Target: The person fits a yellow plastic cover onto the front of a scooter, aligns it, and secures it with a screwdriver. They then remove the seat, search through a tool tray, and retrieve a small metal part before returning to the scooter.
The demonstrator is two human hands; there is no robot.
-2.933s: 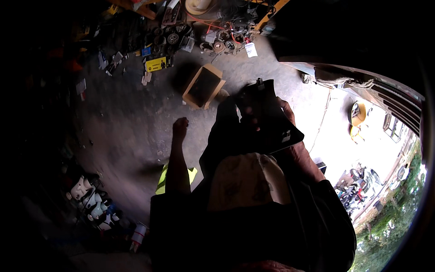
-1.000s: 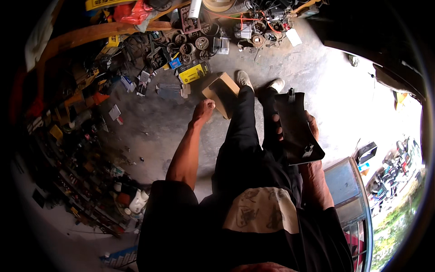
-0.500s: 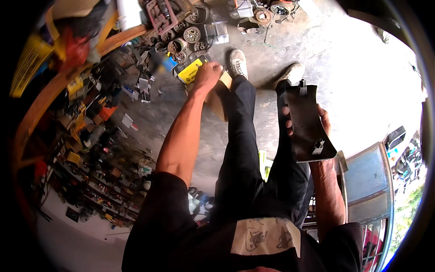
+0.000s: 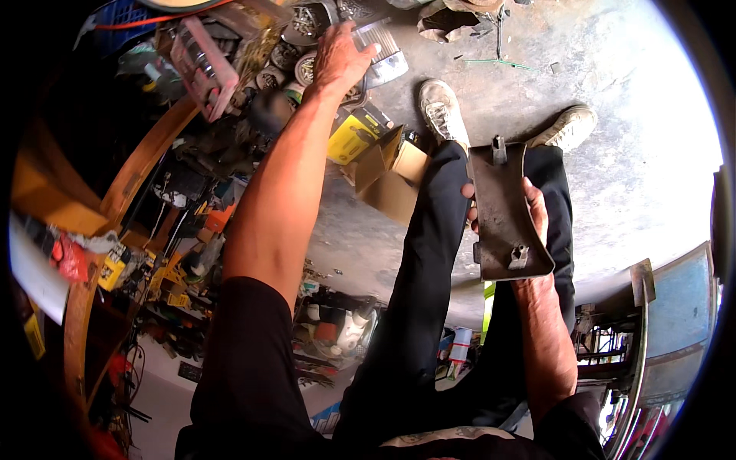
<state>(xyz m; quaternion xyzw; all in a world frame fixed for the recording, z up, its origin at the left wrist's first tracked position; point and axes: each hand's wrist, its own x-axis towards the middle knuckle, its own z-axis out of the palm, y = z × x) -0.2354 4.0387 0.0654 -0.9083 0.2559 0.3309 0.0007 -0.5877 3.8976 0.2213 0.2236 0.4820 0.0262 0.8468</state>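
My right hand grips a dark, curved trough-shaped cover from beneath, fingers showing along both its long sides. One metal clip is fixed inside its near end, and another fitting stands at the far end. Well ahead and to the left, my left hand reaches over round containers of small metal parts. It is open, thumb apart from the fingers, and nothing shows in it. Just right of it sits a ribbed, greyish plastic box.
Below my left forearm stand a yellow-and-black box and an open cardboard box, beside my left shoe. A reddish plastic crate and a curved-looking wooden edge lie left. A blue-panelled metal frame is at right.
My left hand has moved forward from beside the cardboard box to the containers, and its fingers have opened. The view has shifted; my right hand still holds the cover.
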